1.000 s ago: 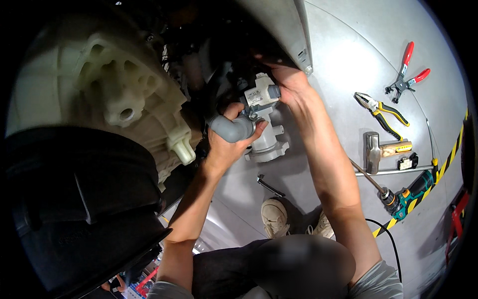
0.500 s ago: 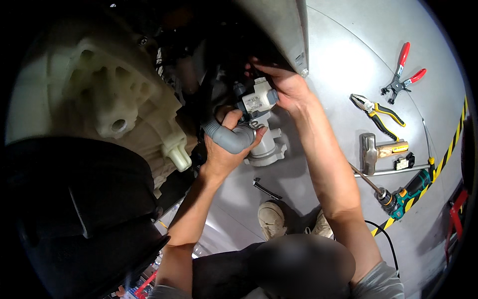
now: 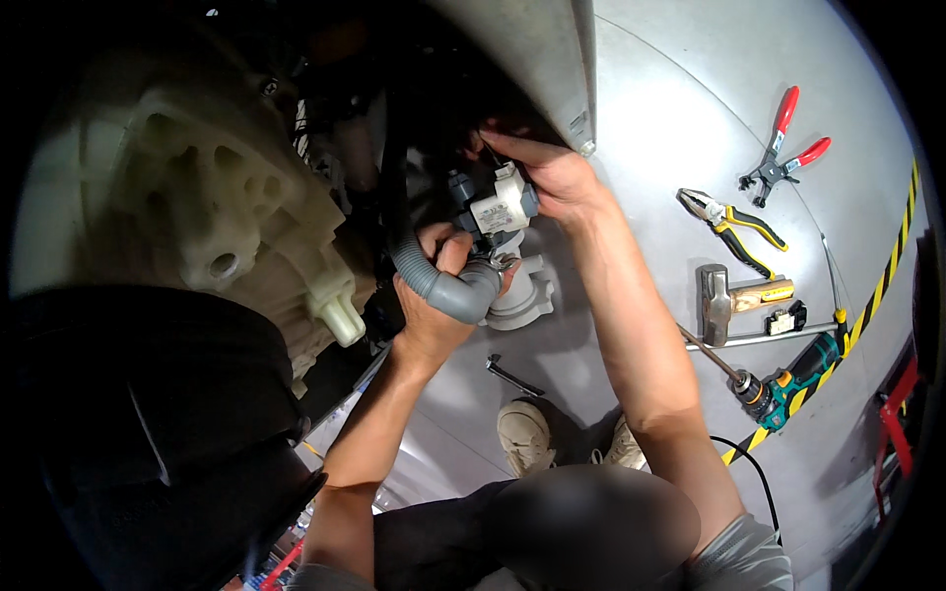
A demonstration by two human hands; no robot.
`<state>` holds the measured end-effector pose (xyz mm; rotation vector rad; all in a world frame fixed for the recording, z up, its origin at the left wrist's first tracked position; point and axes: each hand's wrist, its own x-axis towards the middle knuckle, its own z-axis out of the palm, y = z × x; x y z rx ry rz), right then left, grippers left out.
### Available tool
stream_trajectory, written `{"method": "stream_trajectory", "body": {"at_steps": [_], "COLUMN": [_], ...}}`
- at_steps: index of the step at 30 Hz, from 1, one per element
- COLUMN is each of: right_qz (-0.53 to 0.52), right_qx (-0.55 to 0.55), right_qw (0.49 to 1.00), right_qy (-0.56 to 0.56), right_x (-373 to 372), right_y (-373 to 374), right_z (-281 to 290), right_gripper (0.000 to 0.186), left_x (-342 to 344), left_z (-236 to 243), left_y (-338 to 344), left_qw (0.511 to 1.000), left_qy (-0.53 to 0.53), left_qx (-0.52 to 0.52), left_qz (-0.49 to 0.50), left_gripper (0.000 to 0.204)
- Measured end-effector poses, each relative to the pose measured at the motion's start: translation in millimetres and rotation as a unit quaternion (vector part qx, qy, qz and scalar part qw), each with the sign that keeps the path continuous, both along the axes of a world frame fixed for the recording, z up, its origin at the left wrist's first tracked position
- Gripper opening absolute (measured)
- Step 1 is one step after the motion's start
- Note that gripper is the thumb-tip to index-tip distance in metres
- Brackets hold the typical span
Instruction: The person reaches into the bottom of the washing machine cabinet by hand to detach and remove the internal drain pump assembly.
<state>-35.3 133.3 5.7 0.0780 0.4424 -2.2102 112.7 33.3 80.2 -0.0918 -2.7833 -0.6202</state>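
A white-and-grey pump assembly (image 3: 512,295) hangs in the dark opening of the machine, with a valve block (image 3: 498,212) on top. A ribbed grey hose (image 3: 443,291) bends into it at a metal clamp. My left hand (image 3: 429,315) is closed round the hose joint, thumb at the clamp's right side, fingers behind the hose. My right hand (image 3: 562,182) is beside the valve block, fingertips reaching up into shadow; what they hold there is hard to make out.
A cream plastic tub (image 3: 177,207) and black housing (image 3: 158,414) fill the left. On the floor lie red-handled pliers (image 3: 813,150), yellow-black pliers (image 3: 734,227), a hammer (image 3: 717,303), a cordless drill (image 3: 793,384), a small black part (image 3: 786,320) and a strip (image 3: 512,376) near my shoes.
Both my hands, the valve block and the hose have shifted left in view; the hose joint sits lower. More of my right fingertips reaches up and left into the shadow.
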Motion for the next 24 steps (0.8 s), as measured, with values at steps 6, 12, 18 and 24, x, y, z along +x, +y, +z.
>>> {"method": "stream_trajectory", "body": {"at_steps": [6, 12, 18, 24], "right_qz": [-0.032, -0.043, -0.033, -0.032], "right_qx": [-0.011, 0.002, 0.001, 0.005], "right_qw": [0.999, 0.999, 0.999, 0.999], "right_qy": [-0.009, 0.015, 0.018, 0.024], "right_x": [3, 2, 2, 3], "right_y": [-4, -3, -3, -1], "right_z": [5, 2, -2, 0], "right_gripper": [0.008, 0.009, 0.010, 0.014], "left_x": [-4, 0, 0, 0], "left_z": [-1, 0, 1, 2], "left_y": [-5, -2, -2, -2], "left_qw": [0.999, 1.000, 1.000, 1.000], "left_qy": [0.038, -0.005, -0.009, -0.019], "left_qx": [-0.020, -0.010, -0.002, 0.015], "left_qz": [-0.004, -0.001, 0.000, 0.007], "left_gripper": [0.051, 0.054, 0.053, 0.052]}}
